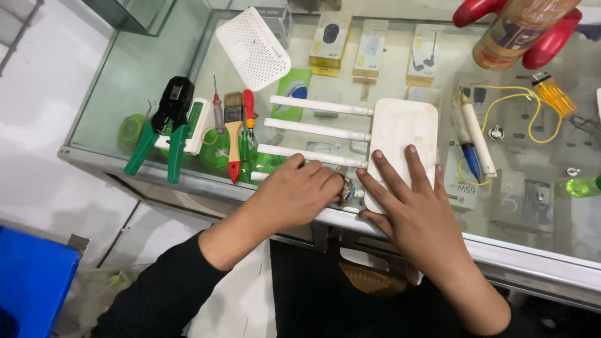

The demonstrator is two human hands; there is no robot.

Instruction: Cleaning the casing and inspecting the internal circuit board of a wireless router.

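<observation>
A white router lies flat on a glass display counter, with several white antennas pointing left. My left hand is curled around the nearest antenna close to its base; only that antenna's tip shows past my fingers. My right hand lies flat on the near end of the router body, fingers spread, holding nothing.
Left of the router lie a green-handled crimping tool, a small brush and a red screwdriver. A white perforated cover sits behind. A soldering iron, yellow wire and an orange bottle are to the right. A blue bin stands on the floor.
</observation>
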